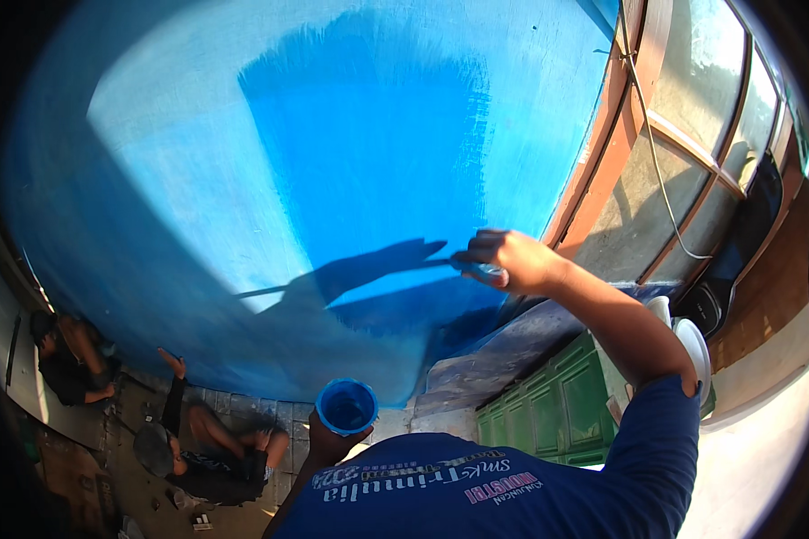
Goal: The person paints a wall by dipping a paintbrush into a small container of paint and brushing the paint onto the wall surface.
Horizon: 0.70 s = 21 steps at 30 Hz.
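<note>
My right hand (512,260) is closed round a paintbrush (481,269), whose bristle end points left, close to the blue wall (180,126). Across the middle of that wall spreads a broad patch of deeper blue paint (377,162) with ragged brushed edges. The shadow of my hand and brush falls over the patch's lower part. Low in front of my body, my left hand (333,440) grips a blue paint cup (324,393) from below and the side. Blue paint coats the inside of the cup; how full it is cannot be made out.
Two people sit on the ground at the lower left, one in a cap (155,449), the other in dark clothes (70,373) farther left. On the right are a brown-framed window (602,153) with a hanging cable (658,171), a green panelled piece (557,400) and a black bag (703,305).
</note>
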Each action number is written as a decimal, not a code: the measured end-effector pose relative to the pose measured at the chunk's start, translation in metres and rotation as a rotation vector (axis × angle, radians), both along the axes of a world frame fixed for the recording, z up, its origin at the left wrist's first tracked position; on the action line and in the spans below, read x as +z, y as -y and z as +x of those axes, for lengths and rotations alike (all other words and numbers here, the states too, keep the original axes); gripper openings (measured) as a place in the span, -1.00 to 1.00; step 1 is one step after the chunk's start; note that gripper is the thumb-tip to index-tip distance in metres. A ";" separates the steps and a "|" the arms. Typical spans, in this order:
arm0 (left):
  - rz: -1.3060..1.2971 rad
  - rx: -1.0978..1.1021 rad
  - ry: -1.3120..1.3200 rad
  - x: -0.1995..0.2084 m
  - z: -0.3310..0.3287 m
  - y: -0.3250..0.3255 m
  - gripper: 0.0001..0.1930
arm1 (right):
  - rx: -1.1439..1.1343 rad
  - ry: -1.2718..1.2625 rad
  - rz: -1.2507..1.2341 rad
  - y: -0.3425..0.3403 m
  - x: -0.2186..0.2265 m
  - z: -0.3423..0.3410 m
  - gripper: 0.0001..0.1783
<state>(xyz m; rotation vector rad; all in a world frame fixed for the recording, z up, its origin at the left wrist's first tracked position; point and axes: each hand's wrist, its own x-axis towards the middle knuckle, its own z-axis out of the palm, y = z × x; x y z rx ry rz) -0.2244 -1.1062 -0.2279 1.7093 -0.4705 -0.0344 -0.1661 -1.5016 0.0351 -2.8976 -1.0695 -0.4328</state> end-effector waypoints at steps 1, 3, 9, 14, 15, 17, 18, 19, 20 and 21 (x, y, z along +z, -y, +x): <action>0.000 0.007 0.003 -0.004 -0.001 -0.001 -0.23 | -0.004 0.122 0.005 -0.003 0.029 0.002 -0.68; 0.003 0.006 -0.007 0.006 -0.002 0.004 -0.24 | -0.052 0.522 -0.059 -0.001 0.088 -0.003 -0.55; -0.031 0.027 0.019 0.012 0.006 0.016 -0.25 | 0.012 0.979 -0.168 0.012 0.088 0.009 -0.37; -0.003 -0.009 0.008 0.012 0.003 0.016 -0.25 | 0.069 0.143 -0.140 0.015 -0.033 -0.008 -0.76; -0.014 -0.008 0.019 0.010 0.004 0.018 -0.25 | 0.023 0.073 -0.159 0.009 -0.022 -0.007 -0.72; -0.019 0.008 0.025 0.009 0.003 0.019 -0.25 | 0.035 0.141 -0.030 -0.009 0.025 0.001 -0.77; -0.003 0.025 -0.002 0.011 -0.001 0.017 -0.24 | 0.088 0.273 0.127 -0.015 0.056 0.009 -0.85; 0.005 0.026 -0.023 0.011 -0.005 0.017 -0.24 | 0.059 0.424 0.138 -0.023 0.095 0.007 -0.81; 0.007 0.021 -0.023 0.010 -0.006 0.019 -0.24 | 0.025 0.579 0.146 -0.024 0.129 0.006 -0.76; 0.041 0.020 0.003 0.011 -0.006 0.023 -0.23 | 0.044 0.826 0.041 -0.016 0.151 0.009 -0.71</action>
